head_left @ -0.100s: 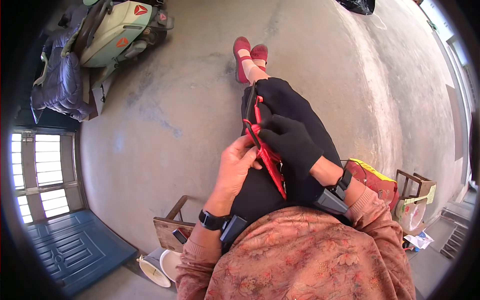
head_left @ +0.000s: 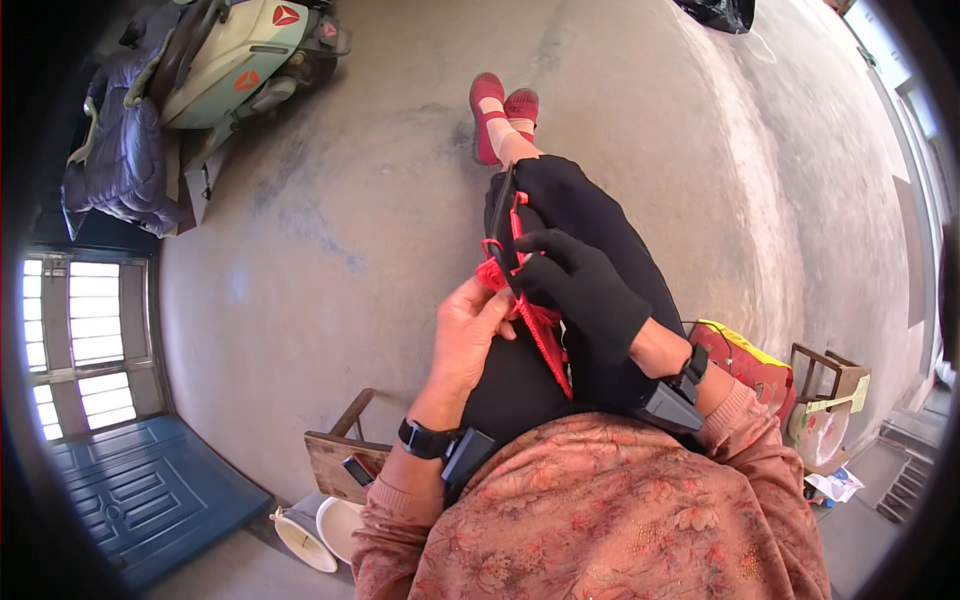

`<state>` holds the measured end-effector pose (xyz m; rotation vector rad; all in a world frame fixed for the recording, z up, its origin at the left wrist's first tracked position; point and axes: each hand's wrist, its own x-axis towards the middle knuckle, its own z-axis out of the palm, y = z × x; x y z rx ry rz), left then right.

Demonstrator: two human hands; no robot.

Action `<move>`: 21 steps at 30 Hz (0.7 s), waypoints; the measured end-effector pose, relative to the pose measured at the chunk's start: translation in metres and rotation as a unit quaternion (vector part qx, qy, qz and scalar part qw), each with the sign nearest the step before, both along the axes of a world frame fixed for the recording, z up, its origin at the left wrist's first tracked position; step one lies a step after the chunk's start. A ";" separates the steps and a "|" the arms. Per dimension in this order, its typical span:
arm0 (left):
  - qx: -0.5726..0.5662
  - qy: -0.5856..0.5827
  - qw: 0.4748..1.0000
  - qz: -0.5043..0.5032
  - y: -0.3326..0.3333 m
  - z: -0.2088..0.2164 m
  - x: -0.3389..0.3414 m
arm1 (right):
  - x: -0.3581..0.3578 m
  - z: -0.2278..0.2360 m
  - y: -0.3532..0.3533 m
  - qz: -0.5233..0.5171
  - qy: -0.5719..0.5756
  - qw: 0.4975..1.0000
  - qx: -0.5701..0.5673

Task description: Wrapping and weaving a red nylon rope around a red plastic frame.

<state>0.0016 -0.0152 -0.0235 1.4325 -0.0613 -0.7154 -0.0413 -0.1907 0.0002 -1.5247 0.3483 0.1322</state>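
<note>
Basically, from left: wooden stool [head_left: 345, 466] low beside the person, then the left hand [head_left: 468, 328], bare, thumb and fingers pinched together on the near left edge of the red-and-black piece [head_left: 537, 332]. Red bunch of cord [head_left: 491, 274] sits right at those fingertips.

Piece is next, above the lap and black trousers [head_left: 620, 230], between the two hands. Long axis runs away from the body, far end toward the shoes [head_left: 486, 130], near end by the shirt hem, tilted a bit: far end left, near end right. Left fingers meet it from the left, about mid-length; left hand is the nearer one, in contact.

Right hand [head_left: 588, 290], black glove, comes in from the right, index stretched out, other fingers bent. Fingertips at the piece's right side; touching or gripping, can't tell.

Looks: narrow, seen nearly edge-on, black strip along the far part, bright red cord around it, braided-looking red edge on the near part. Underside hidden.
</note>
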 end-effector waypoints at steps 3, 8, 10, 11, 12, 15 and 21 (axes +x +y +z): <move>-0.092 0.115 0.989 0.022 0.015 0.011 0.006 | -0.006 -0.003 -0.011 -0.025 -0.006 0.998 0.057; -0.196 0.152 0.966 0.076 0.065 0.061 0.008 | -0.004 0.033 -0.011 -0.123 -0.189 0.951 -0.211; -0.269 0.039 0.962 -0.002 0.085 0.091 -0.001 | 0.005 0.048 -0.013 -0.052 -0.264 0.899 -0.345; -0.372 0.044 0.921 -0.108 0.099 0.106 -0.003 | 0.009 0.053 -0.010 0.026 -0.334 0.820 -0.464; -0.469 0.052 0.855 -0.216 0.108 0.120 -0.002 | 0.009 0.052 -0.003 0.025 -0.333 0.820 -0.465; -0.491 -0.095 0.832 -0.241 0.107 0.187 0.001 | 0.003 0.052 0.013 0.200 -0.400 0.764 -0.465; -0.215 -0.105 0.943 0.231 0.145 0.133 0.010 | -0.040 0.083 -0.026 0.292 -0.126 0.947 -0.045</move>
